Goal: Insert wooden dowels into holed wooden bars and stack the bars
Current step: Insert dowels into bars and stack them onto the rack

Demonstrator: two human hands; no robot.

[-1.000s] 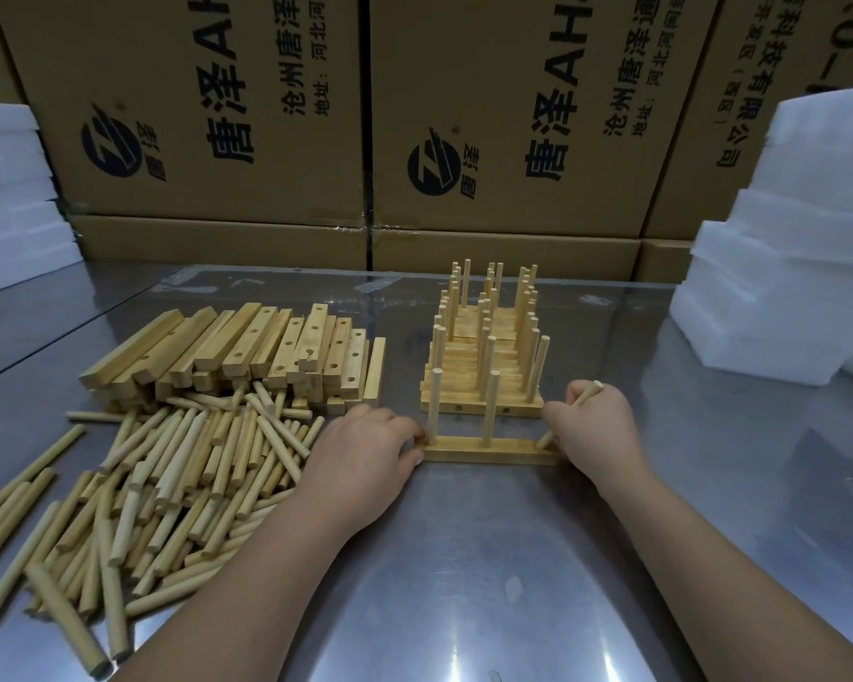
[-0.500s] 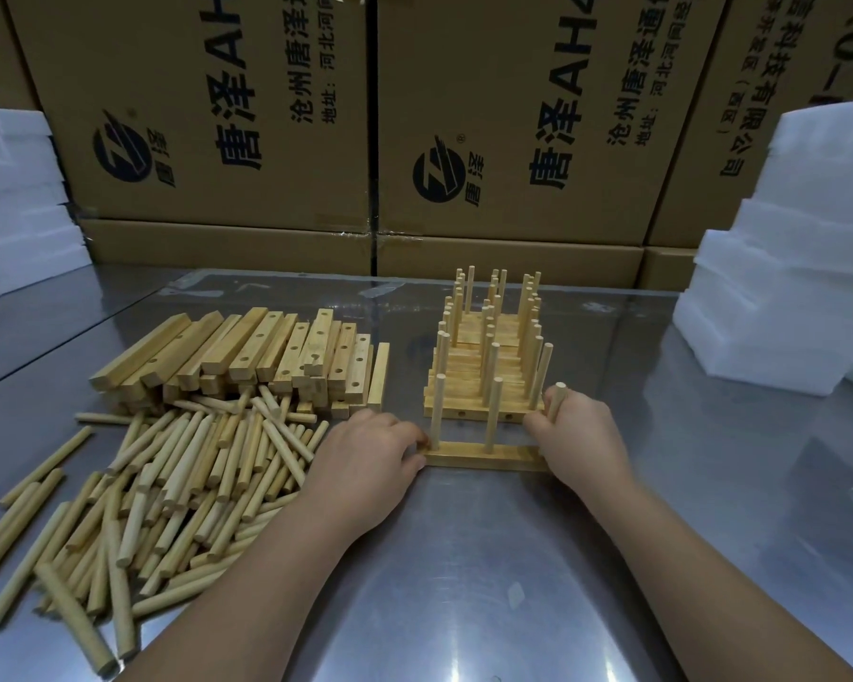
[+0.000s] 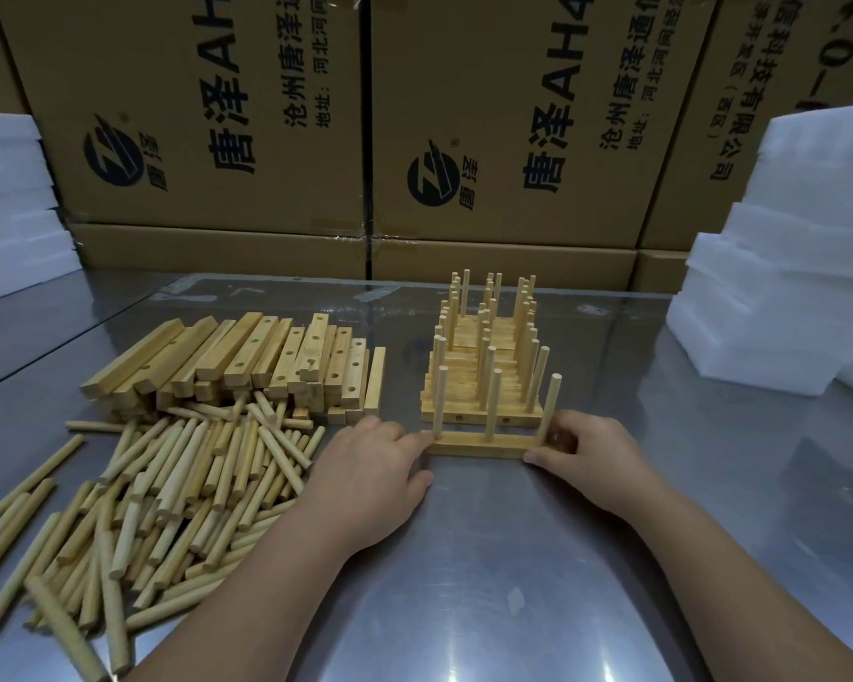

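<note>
- Your left hand (image 3: 365, 465) rests loosely bent fingers against the bar (image 3: 478, 444), bracing its left end
- Your right hand (image 3: 587, 460) pinches the right end, steadying three upright dowels (image 3: 493, 406)
- It lies mid-table (image 3: 464, 583), just before the stack (image 3: 483, 366), seemingly ready for lifting on

Loose dowels (image 3: 193, 484) run off the left edge; the right grip (image 3: 592, 460) covers one end of the bar (image 3: 478, 444).
</note>
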